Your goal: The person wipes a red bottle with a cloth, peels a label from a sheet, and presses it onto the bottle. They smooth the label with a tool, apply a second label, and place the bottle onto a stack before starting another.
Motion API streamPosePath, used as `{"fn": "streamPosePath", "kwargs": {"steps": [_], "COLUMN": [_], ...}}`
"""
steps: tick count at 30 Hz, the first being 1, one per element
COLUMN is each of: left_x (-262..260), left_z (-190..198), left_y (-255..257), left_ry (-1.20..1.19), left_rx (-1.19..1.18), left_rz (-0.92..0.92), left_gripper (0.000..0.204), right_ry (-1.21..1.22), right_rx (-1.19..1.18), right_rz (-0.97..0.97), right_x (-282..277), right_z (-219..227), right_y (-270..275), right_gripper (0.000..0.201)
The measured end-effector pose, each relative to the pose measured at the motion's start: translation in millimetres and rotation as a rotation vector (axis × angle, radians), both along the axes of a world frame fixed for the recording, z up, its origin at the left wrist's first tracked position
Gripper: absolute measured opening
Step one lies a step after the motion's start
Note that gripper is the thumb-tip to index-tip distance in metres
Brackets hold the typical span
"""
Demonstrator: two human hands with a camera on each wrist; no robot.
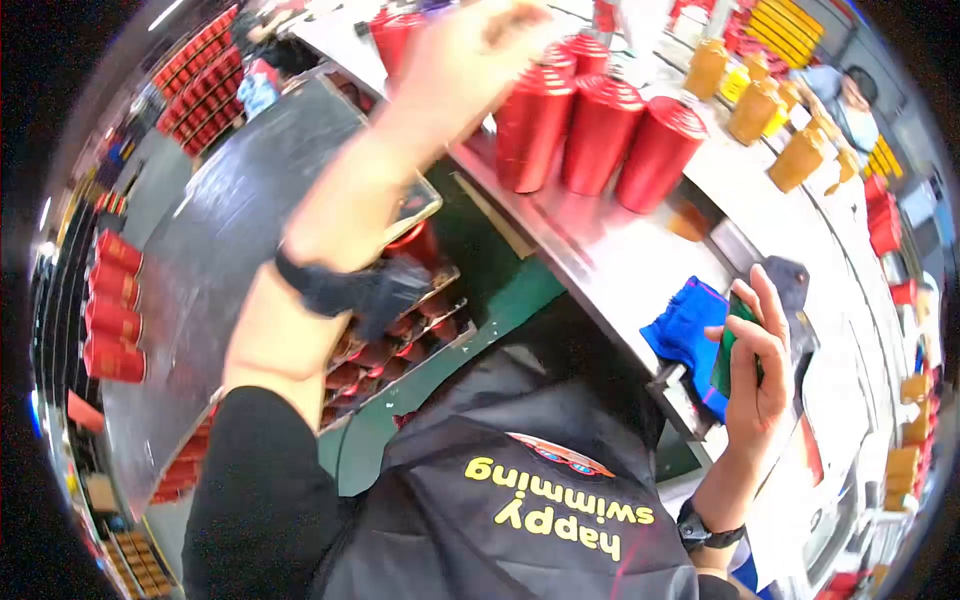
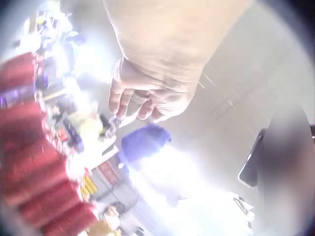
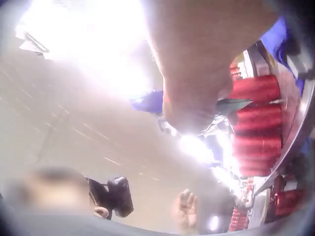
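In the head view my left hand point(image 1: 500, 45) is raised over several red metallic cylinders point(image 1: 600, 130) with ringed tops. Its fingers bend loosely, and in the left wrist view the hand point(image 2: 152, 96) shows no object clearly in its grasp. Lower right, my right hand point(image 1: 758, 365) holds a flat green piece point(image 1: 722, 365) between thumb and fingers, beside a blue cloth point(image 1: 690, 325). The right wrist view shows the green piece's pointed end point(image 3: 234, 105) sticking out past the hand point(image 3: 192, 103), with red cylinders behind it. Bright light blurs the wrist views.
A dark metal-topped table point(image 1: 250, 180) stands to the left, with red cylinders point(image 1: 115, 310) beyond it. Amber-brown containers point(image 1: 755, 110) line the white worktable point(image 1: 770, 215). Crates of red items sit below, between the tables. Another person point(image 1: 850, 105) is at the upper right.
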State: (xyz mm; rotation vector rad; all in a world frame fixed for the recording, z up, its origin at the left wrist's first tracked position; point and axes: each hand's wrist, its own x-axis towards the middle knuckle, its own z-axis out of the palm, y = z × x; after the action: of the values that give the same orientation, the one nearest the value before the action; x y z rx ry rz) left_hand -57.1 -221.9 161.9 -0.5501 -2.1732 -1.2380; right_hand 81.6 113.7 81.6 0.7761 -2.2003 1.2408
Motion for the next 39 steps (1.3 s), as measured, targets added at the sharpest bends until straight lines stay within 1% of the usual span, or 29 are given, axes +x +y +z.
{"fn": "streamPosePath", "kwargs": {"steps": [2,3,4,5,6,8,9,12,13,17,20,21,23,24,25,26,27,28,29,30,32,33,34,36,39], "left_x": [-30,-39,-56,-68,-87,-99,-104,-117,-111,-97,-87,-90,-84,-80,-78,-69,-65,-62,-60,-57,-64,-70,-76,-68,-44], "left_z": [-16,-22,-28,-31,-40,-46,-51,-61,-61,-64,-64,-66,-62,-58,-54,-42,-31,-19,-9,0,-12,-29,-50,-85,-103], "left_y": [58,81,103,121,136,158,163,169,171,174,169,166,162,161,163,167,172,178,184,194,225,242,259,285,316], "left_ry": [0.061,0.212,0.354,0.266,0.285,0.155,0.146,0.123,0.145,0.164,0.17,0.198,0.113,0.074,0.046,0.019,-0.046,-0.115,-0.201,-0.362,-0.592,-0.703,-0.814,-0.953,-1.331], "left_rx": [-0.034,-0.077,-0.12,-0.155,-0.229,-0.427,-0.484,-0.398,-0.356,-0.236,-0.205,-0.156,-0.085,-0.05,0.032,0.038,0.111,0.186,0.204,0.295,0.383,0.364,0.343,0.403,0.671], "left_rz": [-0.024,-0.022,-0.007,-0.006,0.055,0.181,0.209,0.209,0.175,-0.047,-0.085,-0.113,-0.14,-0.156,-0.242,-0.247,-0.353,-0.463,-0.615,-0.813,-0.94,-1.053,-1.163,-1.189,-0.9], "left_gripper": [0.034,0.037,0.041,0.046,0.046,0.045,0.04,0.037,0.033,0.03,0.029,0.027,0.026,0.025,0.023,0.024,0.024,0.025,0.027,0.026,0.025,0.024,0.022,0.027,0.035], "right_ry": [-0.038,-0.042,-0.056,-0.032,-0.022,0.013,-0.021,-0.042,-0.052,-0.059,-0.044,-0.059,-0.086,-0.062,-0.043,-0.025,0.05,-0.02,0.014,0.048,0.07,0.106,0.072,0.002,-0.101], "right_rx": [-0.035,-0.048,-0.064,-0.073,-0.077,-0.084,-0.1,-0.112,-0.13,-0.211,-0.167,-0.173,-0.185,-0.12,-0.055,0.013,0.083,0.112,0.141,0.17,0.179,0.235,0.246,0.269,0.277], "right_rz": [-0.06,-0.113,-0.153,-0.165,-0.175,-0.191,-0.19,-0.249,-0.248,-0.261,-0.273,-0.273,-0.271,-0.295,-0.323,-0.358,-0.354,-0.329,-0.317,-0.304,-0.258,-0.328,-0.351,-0.394,-0.446], "right_x": [9,24,27,27,29,29,32,36,36,30,25,24,22,20,17,15,9,11,9,8,12,17,23,35,49], "right_z": [-2,-2,-5,-9,-12,-14,-14,-16,-18,-18,-19,-19,-19,-18,-17,-15,-16,-14,-14,-16,-19,-21,-24,-36,-44], "right_y": [23,30,40,48,53,62,68,79,83,80,86,86,86,86,86,86,85,84,82,79,77,75,77,82,81], "right_gripper": [0.018,0.018,0.018,0.019,0.019,0.019,0.019,0.019,0.019,0.019,0.02,0.02,0.023,0.025,0.027,0.03,0.041,0.057,0.068,0.078,0.093,0.095,0.094,0.093,0.088]}}
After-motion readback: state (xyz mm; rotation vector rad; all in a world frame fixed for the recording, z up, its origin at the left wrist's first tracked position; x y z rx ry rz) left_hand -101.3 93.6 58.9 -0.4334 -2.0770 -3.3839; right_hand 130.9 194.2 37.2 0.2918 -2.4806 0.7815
